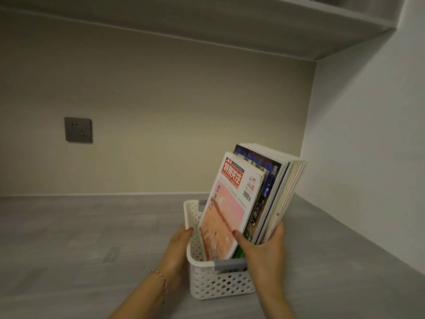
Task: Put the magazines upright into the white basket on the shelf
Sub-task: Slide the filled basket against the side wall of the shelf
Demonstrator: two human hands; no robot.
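Your right hand (264, 252) pinches the magazines (243, 203) upright, their bottoms already inside the white basket (218, 284). Left of that grip, your left hand (178, 247) clasps the basket's wall, apparently steadying it on the shelf (80, 238).

A grey wood-grain shelf surface (92, 238) meets a beige wall (184, 111) bearing a grey socket (78, 129), dimly lit

bare forearms, red nail polish, red braided bracelet (161, 278)
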